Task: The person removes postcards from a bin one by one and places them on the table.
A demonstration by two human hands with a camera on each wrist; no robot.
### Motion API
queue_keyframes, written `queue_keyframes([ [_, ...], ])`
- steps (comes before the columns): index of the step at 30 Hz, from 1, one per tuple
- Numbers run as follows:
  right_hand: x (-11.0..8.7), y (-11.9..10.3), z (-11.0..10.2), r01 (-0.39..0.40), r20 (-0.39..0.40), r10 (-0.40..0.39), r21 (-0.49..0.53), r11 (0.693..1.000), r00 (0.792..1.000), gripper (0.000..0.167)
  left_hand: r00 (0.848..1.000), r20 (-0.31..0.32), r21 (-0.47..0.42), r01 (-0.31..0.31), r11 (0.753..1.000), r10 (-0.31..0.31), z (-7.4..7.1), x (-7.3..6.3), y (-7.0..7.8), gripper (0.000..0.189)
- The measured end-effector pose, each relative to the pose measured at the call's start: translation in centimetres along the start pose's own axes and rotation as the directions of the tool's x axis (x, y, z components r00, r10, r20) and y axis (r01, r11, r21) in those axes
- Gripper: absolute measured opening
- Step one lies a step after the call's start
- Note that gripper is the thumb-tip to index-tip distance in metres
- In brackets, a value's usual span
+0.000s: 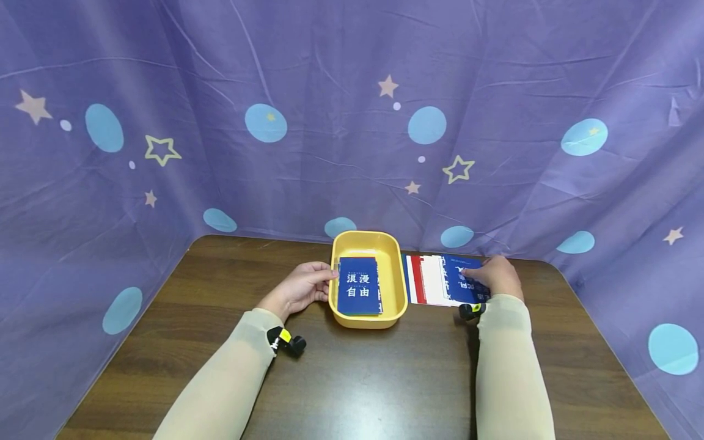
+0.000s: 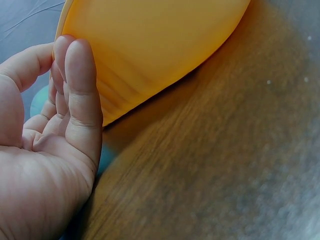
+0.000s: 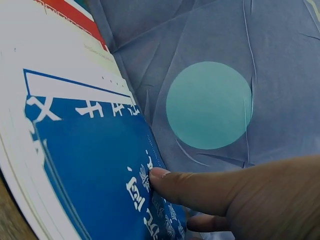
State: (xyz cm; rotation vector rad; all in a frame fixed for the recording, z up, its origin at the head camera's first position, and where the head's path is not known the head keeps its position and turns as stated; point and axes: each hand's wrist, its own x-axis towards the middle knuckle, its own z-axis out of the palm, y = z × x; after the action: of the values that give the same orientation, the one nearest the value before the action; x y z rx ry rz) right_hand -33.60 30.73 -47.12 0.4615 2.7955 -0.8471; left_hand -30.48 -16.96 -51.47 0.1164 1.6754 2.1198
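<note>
My left hand (image 1: 305, 287) grips the left rim of a yellow plastic tray (image 1: 397, 269), its thumb over the rim and its fingers along the outer wall. Inside the tray lies a small stack of cards, topped by a blue card (image 1: 359, 299) with white characters. To the right, my right hand (image 1: 502, 276) holds the right end of a fanned row of cards (image 1: 431, 281) in white, red and blue. In the right wrist view its thumb (image 3: 195, 187) presses on the top blue card (image 3: 95, 160), with another finger at that card's edge.
A brown wooden table (image 1: 357, 379) carries everything. Behind it hangs a purple curtain (image 1: 341, 153) with stars and light-blue dots, close to the table's back edge. The card row lies right beside the tray's right wall.
</note>
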Motion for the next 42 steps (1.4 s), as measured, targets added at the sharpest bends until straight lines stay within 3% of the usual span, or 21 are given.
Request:
queue_keyframes([
  [15,0.0,-0.1,-0.3,-0.005,0.027,0.004,0.015,1.0,1.0,0.075,1.0,0.0,0.001,-0.005,1.0,0.005,-0.1,0.1,-0.2,0.013],
  [22,0.0,-0.5,-1.0,0.042,-0.06,-0.041,0.008,0.999,0.997,0.06,1.0,-0.008,0.003,-0.005,1.0,0.005,-0.2,0.0,-0.2,0.009],
  [28,-1.1,-3.3,-1.9,0.171,-0.074,-0.164,0.099,0.98,0.984,0.066,1.0,-0.004,-0.001,-0.007,1.0,0.007,-0.1,0.1,-0.2,0.01],
  [33,-2.1,-6.3,-1.6,0.281,-0.027,-0.28,0.132,0.951,0.96,0.063,1.0,-0.004,0.002,-0.003,1.0,0.003,-0.1,0.1,-0.1,0.008],
  [38,-2.8,-9.0,-0.8,0.285,0.066,-0.308,0.23,0.93,0.949,0.058,1.0,-0.01,-0.001,-0.006,1.0,0.006,-0.1,0.2,-0.1,0.007],
  [42,-3.7,-10.9,0.1,0.296,0.094,-0.343,0.326,0.898,0.935,0.055,1.0,-0.007,-0.003,-0.001,1.0,0.001,-0.1,0.2,-0.2,0.01],
])
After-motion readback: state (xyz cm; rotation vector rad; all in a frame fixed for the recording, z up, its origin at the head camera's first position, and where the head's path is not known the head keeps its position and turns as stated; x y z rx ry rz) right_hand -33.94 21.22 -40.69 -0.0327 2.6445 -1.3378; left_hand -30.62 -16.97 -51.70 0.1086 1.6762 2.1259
